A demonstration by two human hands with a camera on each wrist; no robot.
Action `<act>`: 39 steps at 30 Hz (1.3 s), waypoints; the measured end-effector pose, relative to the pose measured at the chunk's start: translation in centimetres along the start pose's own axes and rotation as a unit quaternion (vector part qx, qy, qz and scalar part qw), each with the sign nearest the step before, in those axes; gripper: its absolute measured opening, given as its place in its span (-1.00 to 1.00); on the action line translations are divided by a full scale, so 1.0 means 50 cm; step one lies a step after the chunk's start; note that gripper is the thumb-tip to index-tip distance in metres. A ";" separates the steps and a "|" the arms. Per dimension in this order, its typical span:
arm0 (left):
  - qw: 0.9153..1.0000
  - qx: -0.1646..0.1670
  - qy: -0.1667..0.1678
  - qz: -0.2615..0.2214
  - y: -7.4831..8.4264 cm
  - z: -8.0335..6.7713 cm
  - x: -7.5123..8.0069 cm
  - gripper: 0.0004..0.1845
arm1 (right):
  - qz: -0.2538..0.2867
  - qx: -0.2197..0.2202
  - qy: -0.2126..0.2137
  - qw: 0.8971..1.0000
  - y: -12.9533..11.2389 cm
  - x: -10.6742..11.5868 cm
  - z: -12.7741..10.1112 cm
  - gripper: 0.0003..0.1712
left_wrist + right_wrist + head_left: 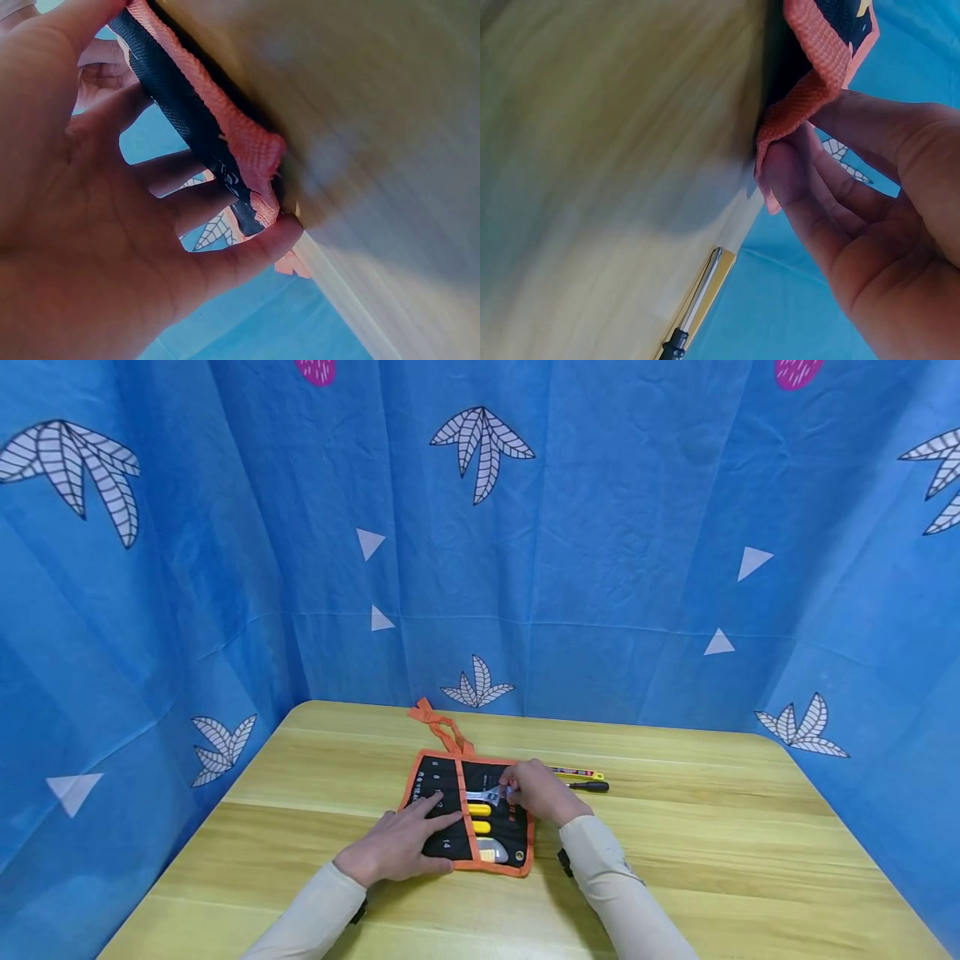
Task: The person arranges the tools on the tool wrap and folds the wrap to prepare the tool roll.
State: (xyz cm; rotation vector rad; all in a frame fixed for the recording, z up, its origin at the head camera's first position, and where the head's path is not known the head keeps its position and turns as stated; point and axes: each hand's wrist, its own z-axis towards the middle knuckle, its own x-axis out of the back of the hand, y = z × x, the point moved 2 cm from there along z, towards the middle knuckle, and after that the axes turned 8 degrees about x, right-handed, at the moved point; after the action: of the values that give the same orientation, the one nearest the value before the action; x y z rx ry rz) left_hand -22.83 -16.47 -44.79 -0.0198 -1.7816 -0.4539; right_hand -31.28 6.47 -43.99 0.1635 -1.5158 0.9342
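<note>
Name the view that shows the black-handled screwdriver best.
The head view: the whole screwdriver lies on the table, right of the tool roll. The right wrist view shows only its shaft and part of its handle; the left wrist view shows none.

Black, orange-trimmed tool roll (468, 814) lies unrolled — wrench (483, 796) across it.

Left hand (401, 843) flat, fingers spread, pressing down; right hand (542, 792) fingers curled, pinching.

Makeshift booth: blue printed curtain (600, 527), wooden table (712, 860).
</note>
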 end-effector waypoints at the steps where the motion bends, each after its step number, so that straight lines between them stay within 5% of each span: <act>1: 1.000 0.000 0.000 -0.001 0.000 0.000 0.000 -0.18 | -0.002 -0.001 -0.001 1.000 0.000 -0.001 0.001 -0.84; 39: 1.000 -0.008 -0.004 -0.011 0.000 0.000 0.003 -0.19 | -0.014 -0.006 -0.007 1.000 -0.020 -0.018 0.029 -0.86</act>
State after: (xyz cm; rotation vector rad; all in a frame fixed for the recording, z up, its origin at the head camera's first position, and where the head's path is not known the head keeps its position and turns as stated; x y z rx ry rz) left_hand -22.85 -16.51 -44.63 -0.0145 -1.7870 -0.4846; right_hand -31.62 4.53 -44.19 0.1831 -1.5283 0.9024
